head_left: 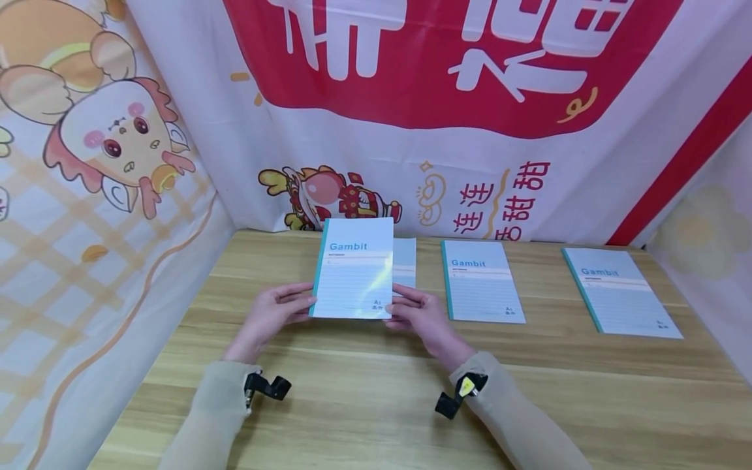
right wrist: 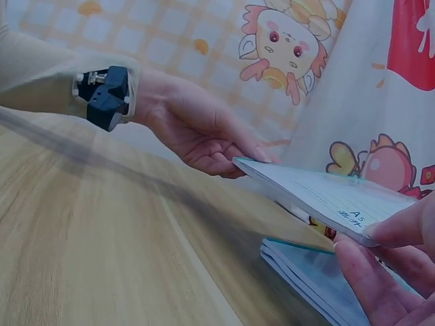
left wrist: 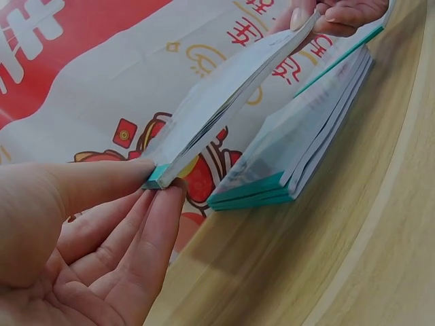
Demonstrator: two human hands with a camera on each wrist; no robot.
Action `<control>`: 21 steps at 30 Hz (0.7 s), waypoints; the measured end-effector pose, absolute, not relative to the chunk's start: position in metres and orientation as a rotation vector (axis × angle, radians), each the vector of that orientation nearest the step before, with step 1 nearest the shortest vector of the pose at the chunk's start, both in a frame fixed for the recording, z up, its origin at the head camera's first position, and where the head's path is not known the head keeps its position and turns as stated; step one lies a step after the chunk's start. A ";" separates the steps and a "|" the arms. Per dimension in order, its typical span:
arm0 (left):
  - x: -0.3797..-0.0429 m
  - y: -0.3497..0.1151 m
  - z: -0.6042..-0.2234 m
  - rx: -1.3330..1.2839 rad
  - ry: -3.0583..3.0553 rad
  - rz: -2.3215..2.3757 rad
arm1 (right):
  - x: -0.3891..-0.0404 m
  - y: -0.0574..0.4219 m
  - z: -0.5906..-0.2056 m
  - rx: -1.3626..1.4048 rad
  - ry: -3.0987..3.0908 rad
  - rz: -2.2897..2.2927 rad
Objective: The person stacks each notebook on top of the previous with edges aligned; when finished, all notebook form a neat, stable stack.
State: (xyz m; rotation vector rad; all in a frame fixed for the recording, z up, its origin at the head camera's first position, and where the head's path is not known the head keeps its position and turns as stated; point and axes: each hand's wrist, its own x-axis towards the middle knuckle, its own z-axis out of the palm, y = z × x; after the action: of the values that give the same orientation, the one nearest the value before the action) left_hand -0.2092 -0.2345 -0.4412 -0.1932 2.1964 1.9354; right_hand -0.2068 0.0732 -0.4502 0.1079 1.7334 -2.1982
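Both hands hold a light blue Gambit notebook up off the table, its cover facing me. My left hand pinches the lower corner at the teal spine; in the left wrist view the thumb and a finger grip that spine. My right hand pinches the lower right corner between thumb and fingers, as the right wrist view also shows. Below and behind the held one lies a stack of similar notebooks, mostly hidden by it in the head view.
To the right on the wooden table lie a middle notebook and a far right notebook, spaced apart. A printed red and white cloth hangs along the table's back edge, with a patterned cloth at the left.
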 end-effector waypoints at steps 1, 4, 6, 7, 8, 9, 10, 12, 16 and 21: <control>-0.209 -0.233 -0.441 -0.196 2.204 1.929 | -0.207 0.074 -0.451 0.114 1.734 -2.201; -0.210 -0.228 -0.440 -0.200 2.225 1.917 | -0.208 0.078 -0.451 0.110 1.745 -2.206; -0.210 -0.225 -0.439 -0.202 2.241 1.902 | -0.208 0.080 -0.452 0.101 1.768 -2.199; -0.211 -0.224 -0.439 -0.204 2.246 1.896 | -0.208 0.081 -0.451 0.097 1.785 -2.192; -0.211 -0.223 -0.440 -0.204 2.250 1.891 | -0.209 0.083 -0.450 0.093 1.806 -2.183; -0.211 -0.221 -0.440 -0.215 2.250 1.888 | -0.209 0.084 -0.450 0.088 1.826 -2.172; -0.211 -0.220 -0.439 -0.215 2.248 1.889 | -0.209 0.086 -0.449 0.084 1.846 -2.160; -0.211 -0.217 -0.439 -0.209 2.246 1.890 | -0.209 0.088 -0.447 0.081 1.876 -2.143; -0.212 -0.211 -0.435 -0.216 2.243 1.899 | -0.210 0.094 -0.443 0.078 1.948 -2.104; -0.212 -0.203 -0.431 -0.239 2.280 1.874 | -0.212 0.101 -0.441 0.073 2.038 -2.050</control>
State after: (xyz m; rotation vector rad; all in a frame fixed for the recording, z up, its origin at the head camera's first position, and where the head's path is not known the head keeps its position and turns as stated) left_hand -0.2121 -0.2027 -0.4310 -0.2389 2.2797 1.8740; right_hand -0.2118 0.1013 -0.4409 0.0732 2.0377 -2.0501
